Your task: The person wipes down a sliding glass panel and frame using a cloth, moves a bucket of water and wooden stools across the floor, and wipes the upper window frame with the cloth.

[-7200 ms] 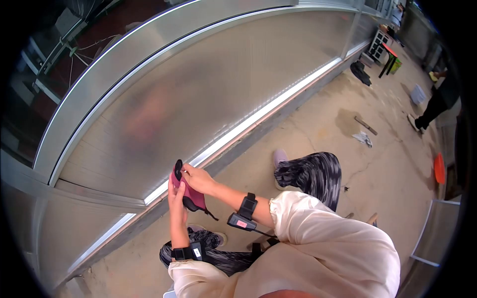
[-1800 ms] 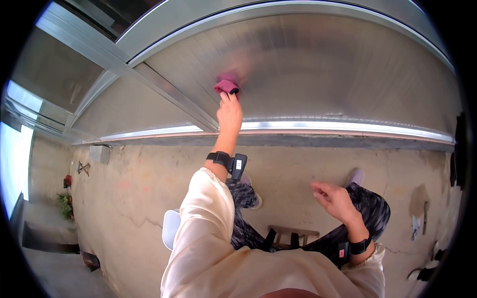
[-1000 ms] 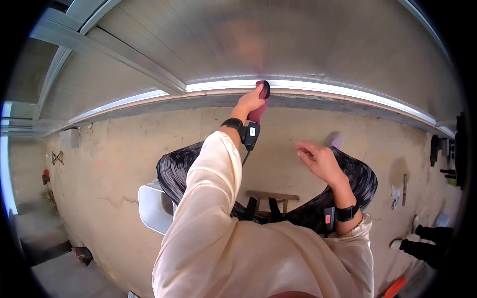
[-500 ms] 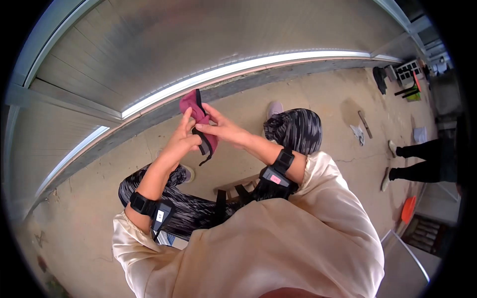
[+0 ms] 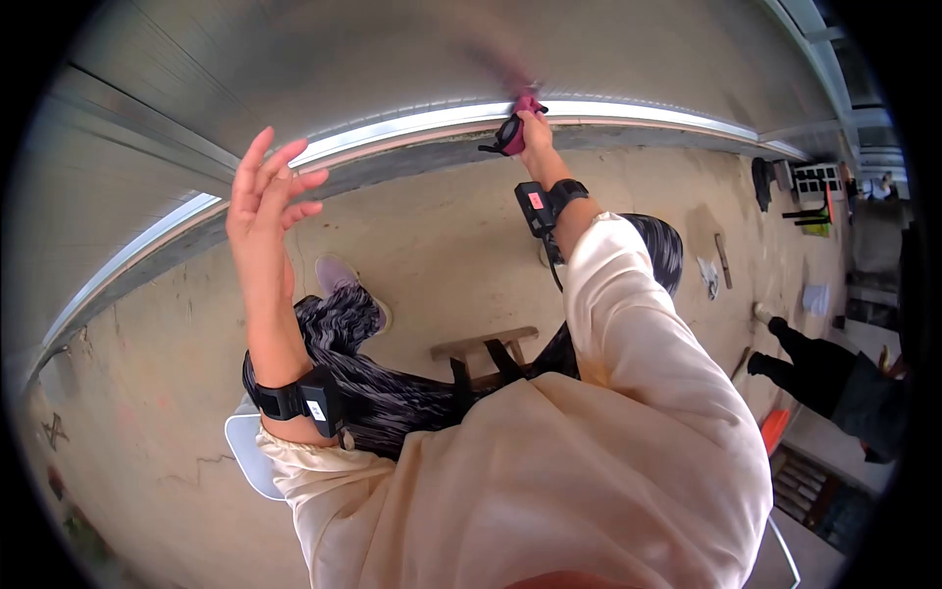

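Observation:
My right hand (image 5: pixel 536 133) grips a pink cloth piece with black trim (image 5: pixel 514 131), and a dark strap hangs from its left end. It is held up at the white bottom strip (image 5: pixel 412 120) of the metallic wall panel; whether it touches the panel I cannot tell. To the left, my left hand (image 5: pixel 263 196) is raised in front of the panel with its fingers apart and nothing in them. A black strapped device (image 5: pixel 538 201) sits on my right forearm, and a similar one (image 5: pixel 316 401) is on my left arm.
Below me a wooden stool (image 5: pixel 481 344) stands between my legs. A white-edged chair (image 5: pixel 247 447) is behind my left side. On the right, a person in dark clothes (image 5: pixel 824 378) is nearby, with a stick (image 5: pixel 723 260), crumpled white scrap (image 5: pixel 708 278) and orange object (image 5: pixel 774 430) on the floor.
My hands have parted. The right one has carried the pink cloth piece up and right to the wall panel; the left has let go and risen leftward. The person on the right has shifted posture.

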`<state>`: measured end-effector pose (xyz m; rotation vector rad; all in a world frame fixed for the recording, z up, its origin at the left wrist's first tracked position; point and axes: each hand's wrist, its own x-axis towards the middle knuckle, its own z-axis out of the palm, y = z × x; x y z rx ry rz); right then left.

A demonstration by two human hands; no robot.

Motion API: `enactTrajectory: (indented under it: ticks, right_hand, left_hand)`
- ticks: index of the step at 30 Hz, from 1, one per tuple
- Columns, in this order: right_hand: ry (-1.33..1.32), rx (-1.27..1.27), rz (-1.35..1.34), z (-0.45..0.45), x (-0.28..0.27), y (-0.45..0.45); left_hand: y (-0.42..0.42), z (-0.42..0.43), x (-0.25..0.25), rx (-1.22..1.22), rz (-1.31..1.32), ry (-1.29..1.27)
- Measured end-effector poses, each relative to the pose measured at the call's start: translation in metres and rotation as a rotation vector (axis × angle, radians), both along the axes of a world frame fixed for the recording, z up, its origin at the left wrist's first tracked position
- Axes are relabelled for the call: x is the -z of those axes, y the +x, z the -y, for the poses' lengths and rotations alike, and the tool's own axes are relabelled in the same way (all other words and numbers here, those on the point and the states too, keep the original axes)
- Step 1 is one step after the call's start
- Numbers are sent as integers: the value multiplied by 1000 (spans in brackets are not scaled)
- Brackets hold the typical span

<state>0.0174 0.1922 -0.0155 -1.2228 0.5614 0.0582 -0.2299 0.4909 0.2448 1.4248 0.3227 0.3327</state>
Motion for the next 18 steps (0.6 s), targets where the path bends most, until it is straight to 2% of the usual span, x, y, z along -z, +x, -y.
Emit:
enactTrajectory:
  ticks: [3, 5, 7, 8, 13, 15, 16, 17, 18]
  right_hand:
    - [-140, 5, -124, -67, 11, -10]
    - [-481, -97, -129, -127, 3, -34]
    - [-633, -205, -114, -187, -21, -69]
    - [-704, -292, -49, -215, -4, -75]
    - [-633, -574, -78, -315, -24, -117]
    - [-523, -721, -4, -329, -28, -126]
    - [-436, -735, 74, -342, -8, -128]
    - [-432, -739, 78, -341, -11, -129]
    - [-127, -834, -27, -333, -19, -129]
  left_hand:
    - [0, -23, 2, -149, 22, -61]
    - [0, -31, 2, -174, 31, -91]
    - [1, -34, 1, -256, 52, -82]
    - [2, -37, 2, -250, 52, -84]
    - [0, -48, 0, -289, 75, -102]
    - [-2, -51, -1, -298, 91, -117]
    - [-2, -53, -1, -307, 104, -135]
    - [-3, -53, -1, -311, 106, -130]
    - [-2, -54, -1, -322, 109, -136]
